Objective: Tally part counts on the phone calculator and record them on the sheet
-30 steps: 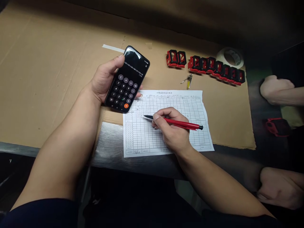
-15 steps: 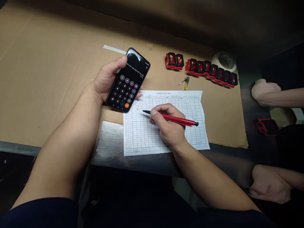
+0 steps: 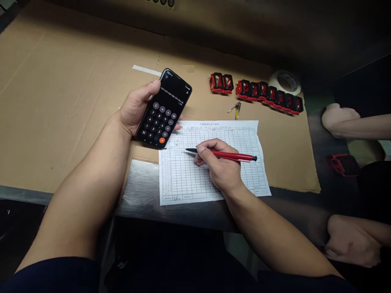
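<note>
Over the cardboard sheet (image 3: 61, 101), a phone (image 3: 163, 108) is being held clamped in the left hand (image 3: 134, 112), while a red pen (image 3: 226, 154), pinched in the right hand (image 3: 218, 167), is being tilted flatter across a paper form (image 3: 183, 175).

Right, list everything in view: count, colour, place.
Cardboard sheet: one, tan, on a steel table.
Printed grid form: one, white, at the cardboard's near edge.
Smartphone: one, black, in the left hand.
Pen: one, red, in the right hand.
Moulded parts: about nine, red and black, in a row beyond the form.
Tape roll: one, whitish, behind the row.
Metal clip: one, silver and yellow, above the form.
Co-worker's hands: two, far right.
Left hand, right hand: two, centre.
</note>
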Demonstrator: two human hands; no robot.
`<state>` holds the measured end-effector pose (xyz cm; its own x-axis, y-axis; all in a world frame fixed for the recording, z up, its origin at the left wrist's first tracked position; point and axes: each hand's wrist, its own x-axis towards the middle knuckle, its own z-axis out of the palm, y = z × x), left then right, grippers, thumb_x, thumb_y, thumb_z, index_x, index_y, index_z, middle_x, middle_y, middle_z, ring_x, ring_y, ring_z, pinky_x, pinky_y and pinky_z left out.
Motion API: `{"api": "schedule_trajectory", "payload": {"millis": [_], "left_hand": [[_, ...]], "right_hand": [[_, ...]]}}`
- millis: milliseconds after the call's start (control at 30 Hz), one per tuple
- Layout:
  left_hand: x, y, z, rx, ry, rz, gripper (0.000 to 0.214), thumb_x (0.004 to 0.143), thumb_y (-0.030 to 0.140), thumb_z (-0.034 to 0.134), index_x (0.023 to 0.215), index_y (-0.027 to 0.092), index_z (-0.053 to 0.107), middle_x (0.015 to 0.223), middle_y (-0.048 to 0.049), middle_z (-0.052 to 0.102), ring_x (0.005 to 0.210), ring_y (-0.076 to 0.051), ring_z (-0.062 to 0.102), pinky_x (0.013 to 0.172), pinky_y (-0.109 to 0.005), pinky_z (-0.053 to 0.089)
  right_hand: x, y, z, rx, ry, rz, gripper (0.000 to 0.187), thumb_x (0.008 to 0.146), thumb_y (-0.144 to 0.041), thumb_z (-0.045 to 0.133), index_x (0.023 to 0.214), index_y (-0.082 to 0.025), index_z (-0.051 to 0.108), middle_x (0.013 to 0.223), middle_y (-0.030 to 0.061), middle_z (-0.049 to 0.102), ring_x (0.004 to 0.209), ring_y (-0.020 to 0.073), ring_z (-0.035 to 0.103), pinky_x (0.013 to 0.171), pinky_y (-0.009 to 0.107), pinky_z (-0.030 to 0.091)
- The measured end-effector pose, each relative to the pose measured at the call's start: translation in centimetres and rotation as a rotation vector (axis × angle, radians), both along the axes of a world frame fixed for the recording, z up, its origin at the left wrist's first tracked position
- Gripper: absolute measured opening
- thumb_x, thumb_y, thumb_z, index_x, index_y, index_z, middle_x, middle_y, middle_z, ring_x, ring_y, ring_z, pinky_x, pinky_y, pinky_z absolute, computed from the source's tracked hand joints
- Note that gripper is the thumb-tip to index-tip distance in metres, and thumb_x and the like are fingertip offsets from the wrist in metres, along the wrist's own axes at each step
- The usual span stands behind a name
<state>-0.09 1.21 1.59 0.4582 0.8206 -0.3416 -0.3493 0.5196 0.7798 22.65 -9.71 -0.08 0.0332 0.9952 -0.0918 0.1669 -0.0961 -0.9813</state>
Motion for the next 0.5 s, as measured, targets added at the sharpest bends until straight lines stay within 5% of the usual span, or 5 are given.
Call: {"api": "schedule_trajectory", "payload": {"millis": [233,367,500], "left_hand": [[-0.2,0.3,-0.3,-0.008,-0.034,-0.018,0.075,0.088,0.076,0.05,0.128,0.016,0.072,0.097,-0.0142,0.081,0.101,-0.04,0.079,0.09,-0.052,0.066],[-0.3,0.2,-0.4,0.048,-0.034,-0.034,0.075,0.091,0.072,0.048,0.133,0.013,0.068,0.099,-0.0147,0.08,0.101,-0.039,0.079,0.091,-0.053,0.066],[-0.4,0.2,-0.4,0.079,-0.023,-0.053,0.074,0.092,0.069,0.05,0.133,0.01,0.067,0.102,-0.0165,0.079,0.103,-0.04,0.078,0.093,-0.053,0.065]], "right_hand": [[0.1,-0.5,0.2,0.117,-0.09,0.037,0.013,0.088,-0.033,0.074,0.08,-0.023,0.071,0.073,-0.0011,0.072,0.065,0.0155,0.066,0.063,0.031,0.054],[-0.2,-1.3,0.8,0.339,-0.179,0.102,0.002,0.087,-0.025,0.073,0.086,-0.024,0.072,0.081,-0.0015,0.076,0.07,0.0154,0.07,0.064,0.03,0.056],[-0.5,-2.0,1.1,0.548,-0.192,0.184,0.009,0.091,-0.016,0.068,0.085,-0.023,0.069,0.073,-0.0031,0.07,0.061,0.0122,0.063,0.057,0.028,0.05]]}}
